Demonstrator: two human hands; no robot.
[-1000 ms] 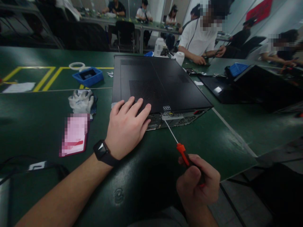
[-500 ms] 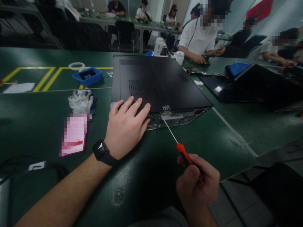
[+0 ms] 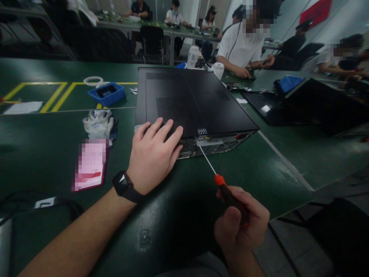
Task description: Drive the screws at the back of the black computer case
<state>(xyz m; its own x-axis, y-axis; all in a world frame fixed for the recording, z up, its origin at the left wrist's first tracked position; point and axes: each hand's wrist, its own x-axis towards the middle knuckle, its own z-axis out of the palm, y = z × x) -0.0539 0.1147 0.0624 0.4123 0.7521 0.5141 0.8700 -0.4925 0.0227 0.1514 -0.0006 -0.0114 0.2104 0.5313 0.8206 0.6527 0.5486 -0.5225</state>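
A black computer case point(image 3: 198, 92) lies flat on the green table point(image 3: 173, 215), its rear panel point(image 3: 210, 142) with fan grilles facing me. My left hand point(image 3: 154, 154) rests on the near left edge of its top, fingers spread and holding nothing. In my right hand point(image 3: 245, 223) is a screwdriver point(image 3: 220, 181) with an orange and black handle, the fingers wrapped round it. Its thin shaft slants up and away to the rear panel, just under the case's top edge. The tip meets the panel near a checkered sticker point(image 3: 202, 131); what it touches is too small to see.
Left of the case lie gloves point(image 3: 99, 124), a pink-screened phone point(image 3: 90, 163), a blue tray point(image 3: 107, 94) and a white ring point(image 3: 93, 80). Black panels point(image 3: 317, 107) stand at the right. Across the table a person in a white shirt point(image 3: 240, 46) handles a small part.
The screwdriver handle has turned in my right hand, showing more black now, and the thumb has shifted slightly. My left hand and the case stay in place.
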